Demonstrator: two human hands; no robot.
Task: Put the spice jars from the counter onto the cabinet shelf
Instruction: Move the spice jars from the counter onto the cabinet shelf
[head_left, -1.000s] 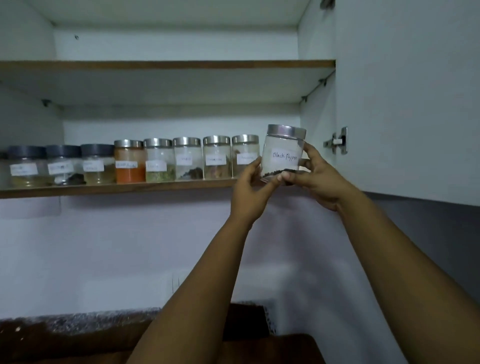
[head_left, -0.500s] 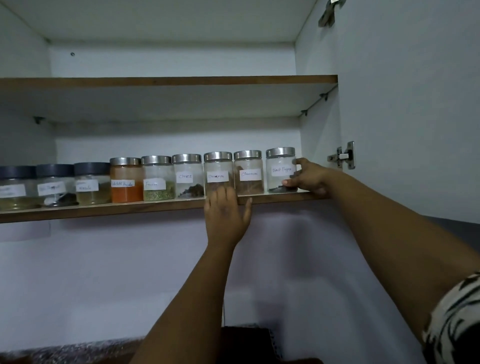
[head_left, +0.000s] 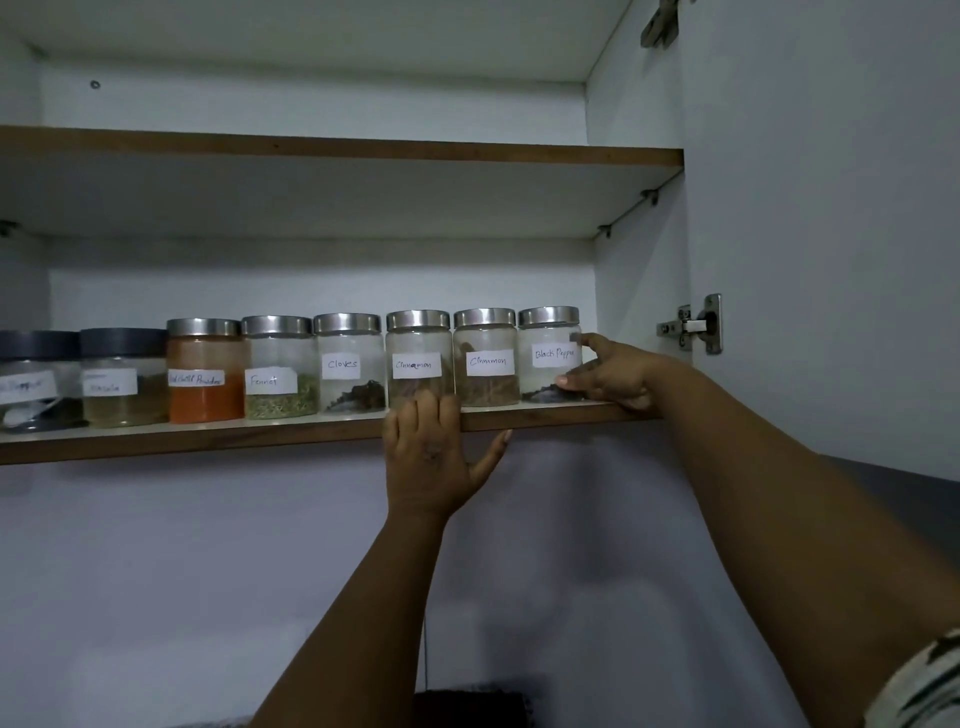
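Lower cabinet shelf (head_left: 156, 441) runs across mid-frame with jars lined up upright along its front edge: two dark-lidded ones at far left, then chilli powder jar (head_left: 205, 370), fennel jar (head_left: 280, 366), cloves jar (head_left: 350, 362), two cinnamon jars (head_left: 485, 357), packed side by side with hardly any gaps. Left hand (head_left: 434, 457), centre frame, lies flat with fingers straight over the shelf's front edge, tips up against the left cinnamon jar, holding nothing. Black pepper jar (head_left: 549, 354) stands at the row's right end near the cabinet side wall (head_left: 641, 291), right hand (head_left: 615, 371) pinching it, thumb high on its side, fingers low at the base; upper shelf (head_left: 337, 150) well above the lids.
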